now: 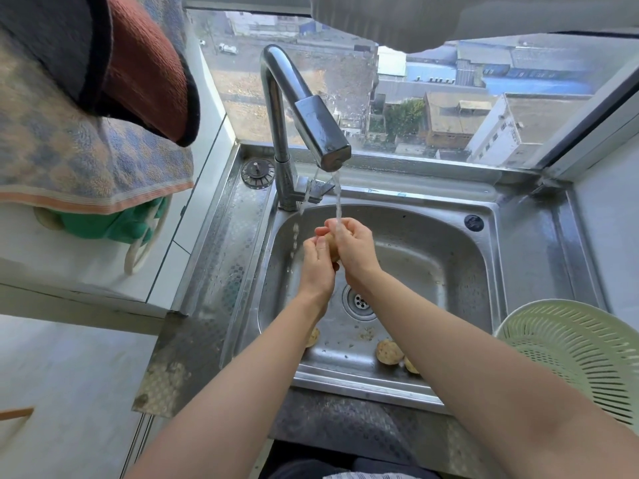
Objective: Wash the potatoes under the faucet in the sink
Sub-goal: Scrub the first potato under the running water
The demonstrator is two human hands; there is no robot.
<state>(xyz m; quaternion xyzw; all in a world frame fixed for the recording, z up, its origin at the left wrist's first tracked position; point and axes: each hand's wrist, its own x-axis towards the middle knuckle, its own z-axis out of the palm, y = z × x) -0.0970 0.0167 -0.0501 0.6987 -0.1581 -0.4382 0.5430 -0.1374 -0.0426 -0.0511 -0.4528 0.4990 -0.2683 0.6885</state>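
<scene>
- Held potato (332, 248): mostly covered by left hand (316, 267) and right hand (356, 252).
- Second potato (313, 337): partly hidden behind left forearm (269, 357).
- Colander (570, 354): cut off by right picture edge.

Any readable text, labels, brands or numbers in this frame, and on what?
None can be read.
The faucet, sink, colander and towel show no lettering.
The dark round cap on the sink rim bears a pale mark, too small to read.
The buildings outside are too blurred for signs.

Colander (584, 354): pale green, slotted, low right of the right hand (356, 250).
Towel (86, 167): checked, hanging far left of the left hand (316, 267).
Window (311, 81): rooftops (453, 112), beyond both.
</scene>
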